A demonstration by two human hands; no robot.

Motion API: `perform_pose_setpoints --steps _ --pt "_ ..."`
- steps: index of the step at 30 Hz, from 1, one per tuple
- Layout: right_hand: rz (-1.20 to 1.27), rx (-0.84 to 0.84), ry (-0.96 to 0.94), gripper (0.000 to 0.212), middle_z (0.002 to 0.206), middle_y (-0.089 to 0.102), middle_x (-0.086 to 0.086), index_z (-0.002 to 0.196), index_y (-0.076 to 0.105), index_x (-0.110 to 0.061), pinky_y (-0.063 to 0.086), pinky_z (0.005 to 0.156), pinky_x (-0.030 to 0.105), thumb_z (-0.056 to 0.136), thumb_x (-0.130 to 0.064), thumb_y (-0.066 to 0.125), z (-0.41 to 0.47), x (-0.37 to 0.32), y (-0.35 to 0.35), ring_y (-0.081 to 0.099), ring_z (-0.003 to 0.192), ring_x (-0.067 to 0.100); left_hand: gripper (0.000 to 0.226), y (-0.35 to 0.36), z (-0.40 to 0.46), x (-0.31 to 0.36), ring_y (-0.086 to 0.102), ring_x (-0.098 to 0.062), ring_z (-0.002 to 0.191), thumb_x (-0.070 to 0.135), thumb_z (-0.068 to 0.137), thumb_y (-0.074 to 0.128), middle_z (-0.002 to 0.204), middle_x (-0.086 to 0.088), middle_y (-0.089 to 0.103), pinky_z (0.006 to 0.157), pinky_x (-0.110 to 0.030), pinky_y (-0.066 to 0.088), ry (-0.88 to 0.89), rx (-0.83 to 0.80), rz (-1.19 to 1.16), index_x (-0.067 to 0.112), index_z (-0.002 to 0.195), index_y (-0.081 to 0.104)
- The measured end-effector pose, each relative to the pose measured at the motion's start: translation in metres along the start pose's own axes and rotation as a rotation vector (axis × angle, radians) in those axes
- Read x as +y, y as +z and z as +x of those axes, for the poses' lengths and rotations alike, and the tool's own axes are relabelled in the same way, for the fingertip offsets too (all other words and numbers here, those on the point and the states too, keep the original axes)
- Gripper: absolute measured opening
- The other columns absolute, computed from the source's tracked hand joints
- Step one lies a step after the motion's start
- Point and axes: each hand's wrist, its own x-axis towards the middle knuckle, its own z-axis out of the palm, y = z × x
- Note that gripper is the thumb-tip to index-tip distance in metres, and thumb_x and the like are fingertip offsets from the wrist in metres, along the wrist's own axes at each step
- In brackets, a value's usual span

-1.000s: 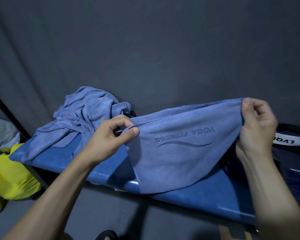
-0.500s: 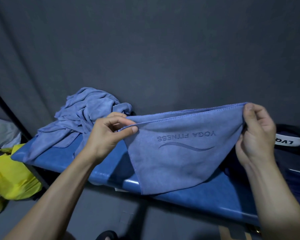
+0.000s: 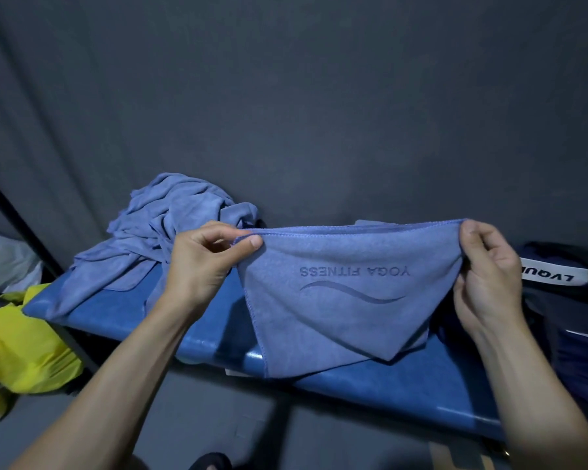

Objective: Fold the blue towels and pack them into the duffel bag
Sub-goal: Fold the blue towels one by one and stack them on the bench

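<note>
**Desk:** What carries the scene?

**Photographer:** A blue padded surface (image 3: 404, 385) runs from the left toward the lower right, set against a dark grey curtain (image 3: 286, 96). A heap of unfolded blue towels (image 3: 157, 239) sits at its far left corner, one edge trailing over the left end.

**Desk:** And the towel being worked?

**Photographer:** The held towel (image 3: 347, 300) is stretched above the middle of the surface, its long axis running left to right along the top hem. It is doubled over, and its lower part tapers to a point that drops to the near edge. The "YOGA FITNESS" lettering reads upside down from the camera.

**Desk:** The bag?

**Photographer:** A dark duffel bag (image 3: 564, 300) with a white lettered strap sits at the right end of the surface, behind the right wrist.

**Desk:** Anything else?

**Photographer:** Yellow fabric (image 3: 24, 351) lies low at the left, below the surface.

**Desk:** The hands?

**Photographer:** The left hand (image 3: 204, 266) pinches the top left corner of the towel between thumb and curled fingers (image 3: 218, 237). The right hand (image 3: 486, 276) grips the top right corner the same way, thumb in front.
</note>
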Motion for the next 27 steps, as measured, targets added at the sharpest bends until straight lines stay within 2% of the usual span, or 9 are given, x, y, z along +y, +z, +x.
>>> perform_pose_setpoints --steps 2,4,10,14,19,20,23,25,27 --pt "-0.001 -0.024 0.006 0.008 0.084 0.071 -0.007 0.092 0.066 -0.018 0.053 0.079 0.021 0.098 -0.022 0.063 -0.002 -0.001 0.0 0.064 0.081 0.008 0.015 -0.001 0.002 -0.001 0.058 -0.023 0.076 0.02 0.074 0.089 0.086 -0.024 0.068 0.071 -0.036 0.048 -0.005 0.067 0.035 0.011 0.074 0.077" --pt "-0.01 -0.039 0.012 0.009 0.086 0.073 -0.007 0.097 0.068 -0.016 0.054 0.08 0.02 0.097 -0.023 0.063 -0.003 -0.003 0.0 0.066 0.083 0.008 0.019 -0.004 0.003 -0.002 0.055 -0.025 0.075 0.025 0.073 0.09 0.082 -0.03 0.066 0.073 -0.043 0.045 -0.019 0.075 0.032 0.013 0.072 0.075" --pt "-0.09 -0.028 0.002 0.013 0.076 0.069 -0.009 0.087 0.067 -0.019 0.05 0.074 0.021 0.099 -0.019 0.064 -0.002 0.001 -0.009 0.059 0.076 0.009 0.021 -0.01 0.003 0.001 0.042 -0.025 0.076 0.03 0.074 0.085 0.069 -0.002 0.055 0.063 -0.039 0.033 -0.045 0.052 -0.06 0.023 0.07 0.065" --pt "-0.105 -0.011 -0.024 0.016 0.075 0.067 -0.008 0.083 0.071 -0.023 0.047 0.074 0.023 0.099 -0.022 0.066 0.0 0.001 -0.011 0.055 0.077 0.011 0.02 -0.01 -0.001 0.005 0.052 -0.023 0.081 0.023 0.078 0.081 0.072 0.006 0.065 0.077 -0.042 0.042 0.013 0.011 -0.025 0.016 0.076 0.063" --pt "-0.058 -0.011 -0.001 0.02 0.073 0.069 -0.01 0.084 0.069 -0.021 0.051 0.069 0.018 0.101 -0.016 0.061 -0.001 -0.003 -0.01 0.06 0.071 0.006 0.011 -0.015 -0.001 0.006 0.064 -0.014 0.082 0.024 0.081 0.078 0.083 0.007 0.073 0.077 -0.032 0.052 0.044 -0.013 0.004 0.02 0.079 0.068" --pt "-0.058 -0.02 0.001 0.019 0.073 0.07 -0.01 0.085 0.067 -0.019 0.051 0.069 0.018 0.101 -0.014 0.06 -0.001 -0.004 -0.01 0.06 0.07 0.005 0.011 -0.016 0.0 0.006 0.065 -0.014 0.082 0.021 0.084 0.078 0.085 0.007 0.074 0.078 -0.034 0.054 0.053 -0.017 0.037 0.018 0.081 0.068" --pt "-0.071 -0.044 -0.009 0.016 0.072 0.07 -0.009 0.086 0.065 -0.016 0.051 0.071 0.017 0.101 -0.014 0.06 0.0 -0.003 -0.01 0.06 0.07 0.005 0.011 -0.018 0.001 0.003 0.067 -0.018 0.082 0.015 0.089 0.078 0.087 0.003 0.076 0.084 -0.053 0.056 0.073 0.002 0.117 0.015 0.084 0.069" --pt "-0.074 -0.079 -0.02 0.007 0.075 0.072 -0.008 0.089 0.067 -0.017 0.052 0.075 0.018 0.095 -0.019 0.065 0.0 -0.005 -0.012 0.061 0.073 0.007 0.012 -0.019 0.001 0.002 0.066 -0.025 0.079 0.016 0.089 0.079 0.086 0.002 0.076 0.082 -0.063 0.054 0.084 0.027 0.138 0.018 0.082 0.069" --pt "-0.09 -0.122 -0.025 0.008 0.08 0.075 -0.006 0.097 0.071 -0.017 0.053 0.076 0.018 0.091 -0.022 0.067 0.0 -0.006 -0.014 0.064 0.075 0.007 0.014 -0.019 0.0 0.002 0.066 -0.028 0.077 0.016 0.089 0.079 0.085 0.0 0.076 0.078 -0.066 0.053 0.108 0.043 0.173 0.02 0.08 0.069"
